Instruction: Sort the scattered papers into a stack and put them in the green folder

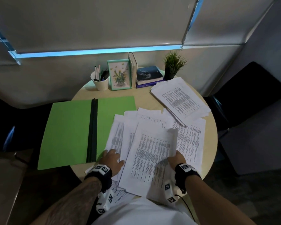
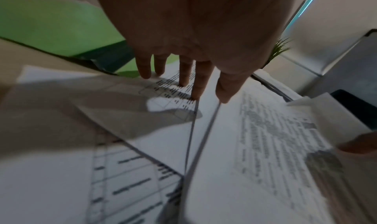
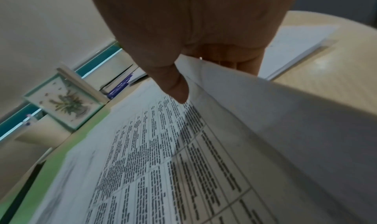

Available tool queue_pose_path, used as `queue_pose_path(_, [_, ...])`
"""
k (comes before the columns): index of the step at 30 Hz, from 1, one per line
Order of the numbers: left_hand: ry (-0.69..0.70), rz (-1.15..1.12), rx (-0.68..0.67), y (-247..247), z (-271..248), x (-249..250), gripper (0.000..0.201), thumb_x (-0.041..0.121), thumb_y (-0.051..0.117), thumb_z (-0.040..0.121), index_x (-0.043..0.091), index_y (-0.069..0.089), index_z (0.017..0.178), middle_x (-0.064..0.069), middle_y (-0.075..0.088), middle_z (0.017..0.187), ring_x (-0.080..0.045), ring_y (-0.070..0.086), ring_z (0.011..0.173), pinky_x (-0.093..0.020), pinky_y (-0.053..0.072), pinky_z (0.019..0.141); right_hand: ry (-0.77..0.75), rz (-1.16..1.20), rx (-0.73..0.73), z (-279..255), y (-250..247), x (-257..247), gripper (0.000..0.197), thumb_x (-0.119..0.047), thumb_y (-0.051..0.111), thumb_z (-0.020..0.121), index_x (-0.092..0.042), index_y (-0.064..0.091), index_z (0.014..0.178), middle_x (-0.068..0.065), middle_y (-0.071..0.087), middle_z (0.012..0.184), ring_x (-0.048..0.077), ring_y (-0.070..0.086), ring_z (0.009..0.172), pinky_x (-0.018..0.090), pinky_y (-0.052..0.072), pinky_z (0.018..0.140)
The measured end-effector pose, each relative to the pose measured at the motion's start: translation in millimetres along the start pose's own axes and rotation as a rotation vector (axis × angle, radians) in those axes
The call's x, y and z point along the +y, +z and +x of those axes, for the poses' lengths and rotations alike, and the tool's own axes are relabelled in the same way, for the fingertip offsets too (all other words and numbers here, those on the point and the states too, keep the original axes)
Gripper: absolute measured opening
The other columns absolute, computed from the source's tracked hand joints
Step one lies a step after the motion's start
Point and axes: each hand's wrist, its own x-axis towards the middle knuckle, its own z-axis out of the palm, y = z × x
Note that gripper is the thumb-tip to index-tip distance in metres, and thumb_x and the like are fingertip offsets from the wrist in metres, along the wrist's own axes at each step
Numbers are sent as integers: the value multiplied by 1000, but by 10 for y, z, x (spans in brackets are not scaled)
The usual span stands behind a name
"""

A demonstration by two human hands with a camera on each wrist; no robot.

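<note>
Green card is lying open across the left half of the round pale table (image 1: 143,98): the green folder (image 1: 68,132), with a dark spine strip running down its middle. From the head view, scattered papers (image 1: 190,140) are overlapping loosely from the folder's right flap to the table's right edge, and a tidier stack of papers (image 1: 182,98) is sitting at the far right. The left hand (image 1: 112,159) is resting flat on the loose sheets beside the folder, fingers straight and spread. The right hand (image 1: 177,157) is pinching the right edge of the top sheet (image 1: 151,156), which is curling upward. Along the back are standing a white pen cup (image 1: 99,80), a framed flower picture (image 1: 119,77), an upright book (image 1: 133,69), two stacked books (image 1: 148,77) and a small potted plant (image 1: 173,65). Closed roller blinds are hanging behind, with a blue strip of light beneath them; a dark chair (image 1: 248,93) is standing to the right.

Through the left wrist camera, the left hand's fingertips (image 2: 184,82) are pressing on printed sheets, fingers apart, the folder's green showing beyond them. Text is too blurred to read.

Through the right wrist camera, the right thumb (image 3: 175,88) is lying on top of the lifted sheet with the fingers underneath, mostly hidden by the paper. The framed picture and books are appearing tilted behind it.
</note>
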Motion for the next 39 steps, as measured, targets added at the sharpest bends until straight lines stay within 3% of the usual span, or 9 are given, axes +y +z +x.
queue_pose_path(4, [12,-147,148,-23,11,186,41,41,55,91,17,59,124,-3,53,136,-23,45,126,-32,30,112,-20,73,36,-43,134,-111,43,-11,62,86,-4,49,126,18,62,116,28,55,84,30,45,70])
queue_pose_path(7, [-84,-406,196,-79,65,203,58,33,62,88,12,44,139,-10,39,146,-29,43,131,-35,36,110,-39,108,13,-11,163,-153,47,-12,62,87,-4,46,131,19,60,121,34,61,96,33,48,74])
queue_pose_path(10, [-206,-550,165,-158,154,205,72,31,63,89,7,28,148,-13,25,156,-29,29,143,-36,27,117,-35,107,-30,28,149,-216,48,-14,63,88,-3,47,133,19,60,125,35,61,107,36,49,84])
queue_pose_path(18, [-195,-765,20,-192,300,276,61,22,64,90,6,38,143,-14,52,139,-29,52,125,-34,41,103,-13,56,-59,135,145,-298,25,-13,60,87,-6,48,107,13,60,103,28,58,82,32,52,67])
queue_pose_path(20, [-196,-802,48,-201,348,286,56,19,65,89,7,43,139,-13,58,130,-27,56,115,-33,43,99,-21,71,-21,159,122,-296,17,-9,56,87,-8,47,101,11,58,98,26,57,76,26,44,54])
queue_pose_path(24, [-173,-809,-7,-183,388,356,53,16,64,90,6,45,137,-8,57,112,-25,55,108,-27,40,92,-40,109,76,194,80,-244,9,-18,54,93,-9,52,95,9,61,87,20,52,64,25,38,53])
queue_pose_path(31, [-177,-795,-22,-155,359,392,61,18,63,91,8,37,145,-13,44,147,-28,47,131,-35,39,107,-45,204,179,188,-38,-137,10,-2,47,90,-6,51,98,14,62,92,28,58,71,28,45,56])
queue_pose_path(36, [-133,-778,-36,-144,291,463,63,20,63,91,13,34,147,-8,36,154,-26,41,137,-37,36,112,-23,73,-34,140,0,-166,27,-9,55,88,-2,57,114,16,65,110,31,63,92,33,53,74])
queue_pose_path(39, [-120,-787,-38,-154,261,467,65,21,64,90,15,34,148,-9,39,151,-27,42,136,-38,38,110,-18,19,-39,110,80,-212,34,-13,59,86,-2,56,118,17,62,117,30,61,90,29,51,70])
